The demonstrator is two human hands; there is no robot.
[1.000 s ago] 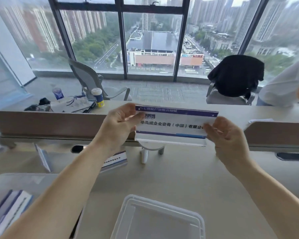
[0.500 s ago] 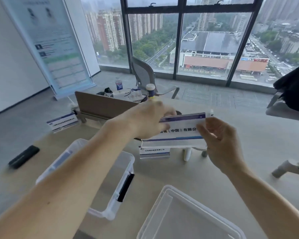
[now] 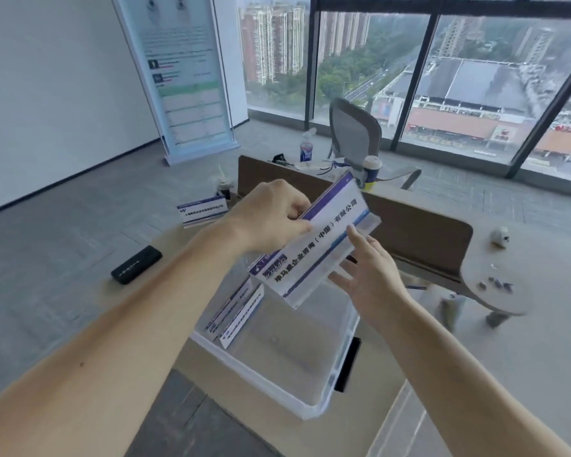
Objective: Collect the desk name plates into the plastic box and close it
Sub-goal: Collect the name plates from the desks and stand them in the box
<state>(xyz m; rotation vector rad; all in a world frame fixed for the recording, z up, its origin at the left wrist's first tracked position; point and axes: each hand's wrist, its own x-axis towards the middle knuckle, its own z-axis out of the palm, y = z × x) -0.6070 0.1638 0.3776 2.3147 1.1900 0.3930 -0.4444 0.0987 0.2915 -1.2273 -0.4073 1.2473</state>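
Observation:
A white and purple desk name plate hangs tilted above the clear plastic box. My left hand grips its upper left edge. My right hand touches the plate's lower right edge with spread fingers. Two name plates stand inside the box against its left wall. Another name plate stands on the desk's far left corner. The box has no lid on it, and no lid is in view.
A black flat device lies on the desk at left. A brown divider panel runs across the desk behind the box. Beyond it stand a grey mesh chair, a bottle and a cup.
My view has swung left and down. Both hands carried the name plate from in front of the divider to above the open box and tilted it. The lid has left the view.

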